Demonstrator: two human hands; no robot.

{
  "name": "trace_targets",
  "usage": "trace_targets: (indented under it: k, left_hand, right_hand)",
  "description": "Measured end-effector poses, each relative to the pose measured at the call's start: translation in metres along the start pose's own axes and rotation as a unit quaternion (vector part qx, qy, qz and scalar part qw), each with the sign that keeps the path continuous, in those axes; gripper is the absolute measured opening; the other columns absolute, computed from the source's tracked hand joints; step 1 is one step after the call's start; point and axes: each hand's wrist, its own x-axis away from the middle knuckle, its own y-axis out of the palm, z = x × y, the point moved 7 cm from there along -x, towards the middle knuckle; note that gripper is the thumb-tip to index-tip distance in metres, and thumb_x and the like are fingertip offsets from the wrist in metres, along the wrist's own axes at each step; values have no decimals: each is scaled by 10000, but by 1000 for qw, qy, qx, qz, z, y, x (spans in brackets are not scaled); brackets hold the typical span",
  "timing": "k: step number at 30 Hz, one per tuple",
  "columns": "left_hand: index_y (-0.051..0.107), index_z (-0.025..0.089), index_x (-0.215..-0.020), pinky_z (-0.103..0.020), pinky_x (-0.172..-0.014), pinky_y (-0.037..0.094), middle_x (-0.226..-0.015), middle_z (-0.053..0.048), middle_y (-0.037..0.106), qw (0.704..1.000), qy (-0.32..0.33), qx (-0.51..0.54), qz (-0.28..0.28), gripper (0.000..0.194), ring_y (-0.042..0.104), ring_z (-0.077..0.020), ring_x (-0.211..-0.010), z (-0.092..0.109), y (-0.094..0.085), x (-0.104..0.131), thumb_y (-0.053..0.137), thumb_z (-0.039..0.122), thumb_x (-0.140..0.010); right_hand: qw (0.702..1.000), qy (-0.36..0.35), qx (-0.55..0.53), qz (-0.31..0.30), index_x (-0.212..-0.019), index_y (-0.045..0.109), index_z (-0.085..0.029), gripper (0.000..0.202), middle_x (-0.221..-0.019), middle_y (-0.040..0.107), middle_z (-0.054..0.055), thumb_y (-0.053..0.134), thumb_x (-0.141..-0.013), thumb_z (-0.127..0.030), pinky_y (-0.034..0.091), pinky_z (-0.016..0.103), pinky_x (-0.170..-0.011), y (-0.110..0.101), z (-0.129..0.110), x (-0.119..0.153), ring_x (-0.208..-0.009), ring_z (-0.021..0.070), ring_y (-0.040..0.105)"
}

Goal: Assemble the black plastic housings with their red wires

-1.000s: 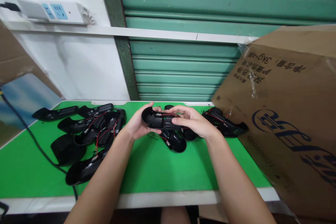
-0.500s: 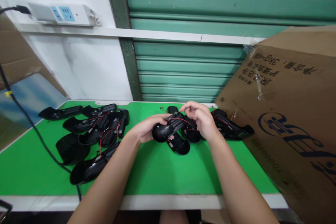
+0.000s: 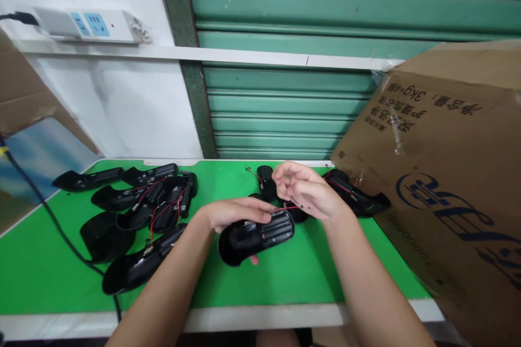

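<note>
A black plastic housing (image 3: 244, 241) with a rounded, hollow end and a ribbed compartment lies tilted in my left hand (image 3: 236, 214). The thumb presses on its upper edge, and a fingertip shows beneath. A thin red wire (image 3: 287, 207) runs from the housing toward my right hand (image 3: 305, 190). That hand hovers just right of the housing, its fingers loosely bent with a gap between them; I see nothing held in it. Tiny dark wire ends show against its palm. Behind it lie similar black housings (image 3: 266, 181), partly hidden.
Several black housings (image 3: 138, 260) with red wires lie on the green tabletop (image 3: 228, 293) at left. More black parts (image 3: 358, 195) rest beside a large cardboard box (image 3: 448, 173) at right. A black cable (image 3: 52, 227) crosses the left side. A power strip (image 3: 89, 24) is on the wall.
My left hand has brought the housing nearer and turned it so its hollow inside shows more. My right hand has moved slightly left and down, fingers still bent.
</note>
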Motion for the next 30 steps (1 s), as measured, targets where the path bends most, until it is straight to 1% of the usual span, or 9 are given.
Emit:
trace_targets:
  k: [3, 5, 8, 10, 11, 14, 18, 24, 30]
  left_hand:
    - [770, 173, -1042, -327, -559, 625, -883, -66, 759, 999, -32, -12, 7, 341, 702, -184, -648, -7, 2, -1, 843, 326, -746]
    - [770, 163, -1016, -309, -531, 609, -857, -71, 764, 999, -17, -7, 28, 319, 708, -189, -617, -6, -2, -3, 823, 360, -771]
    - [761, 136, -977, -285, -494, 580, -774, -83, 759, 995, 58, 17, 86, 335, 713, -207, -568, 6, -14, -9, 742, 441, -841]
    - [748, 131, -999, -284, -511, 583, -751, -83, 757, 986, 108, 40, 122, 361, 713, -207, -551, 15, -23, -12, 683, 467, -884]
    - [741, 135, -1019, -284, -525, 588, -755, -78, 758, 981, 129, 53, 138, 365, 712, -202, -548, 19, -27, -12, 661, 471, -902]
    - [720, 152, -1048, -281, -517, 586, -761, -58, 753, 967, 170, 74, 172, 338, 707, -194, -536, 27, -32, -12, 658, 456, -914]
    - [707, 152, -970, -283, -499, 576, -751, -54, 746, 957, 190, 73, 205, 251, 708, -202, -527, 29, -34, -10, 722, 380, -865]
    - [717, 165, -929, -264, -538, 554, -696, -14, 717, 934, 221, 105, 261, 184, 678, -171, -542, 25, -46, -15, 690, 340, -880]
    - [761, 163, -1016, -253, -650, 549, -854, -36, 775, 920, 246, 126, 278, 223, 703, -184, -743, 28, -45, -16, 638, 311, -902]
  right_hand:
    - [997, -32, 8, 68, -841, 638, -228, 210, -840, 591, -1, 712, -644, -226, 428, 278, -625, -10, 1, -4, -670, 126, 500]
    - [984, -62, 72, 149, -923, 645, -234, 246, -948, 636, 19, 714, -689, -272, 475, 295, -680, -24, 1, -6, -732, 144, 556]
    - [909, -137, 242, 310, -1000, 658, -226, 249, -1068, 665, 63, 669, -769, -318, 475, 300, -669, -46, -10, 2, -787, 175, 584]
    - [858, -184, 302, 373, -961, 662, -214, 189, -955, 659, 57, 639, -819, -337, 444, 292, -635, -51, -18, 10, -734, 171, 558]
    - [849, -200, 306, 380, -933, 659, -212, 164, -876, 638, 39, 629, -836, -340, 431, 288, -627, -50, -20, 12, -700, 165, 539]
    - [865, -211, 297, 345, -864, 633, -218, 104, -711, 550, -15, 611, -861, -320, 400, 279, -610, -40, -18, 10, -631, 149, 496]
    - [880, -194, 341, 268, -794, 619, -220, 121, -686, 556, -15, 583, -889, -285, 376, 285, -594, -21, -12, 5, -603, 144, 485]
    - [831, -226, 456, 228, -926, 716, -224, 128, -777, 584, 16, 631, -897, -316, 424, 308, -632, -1, -10, 2, -668, 169, 527]
    - [814, -241, 485, 212, -988, 724, -248, 121, -901, 676, 53, 639, -919, -299, 506, 356, -783, 9, -1, -1, -850, 222, 639]
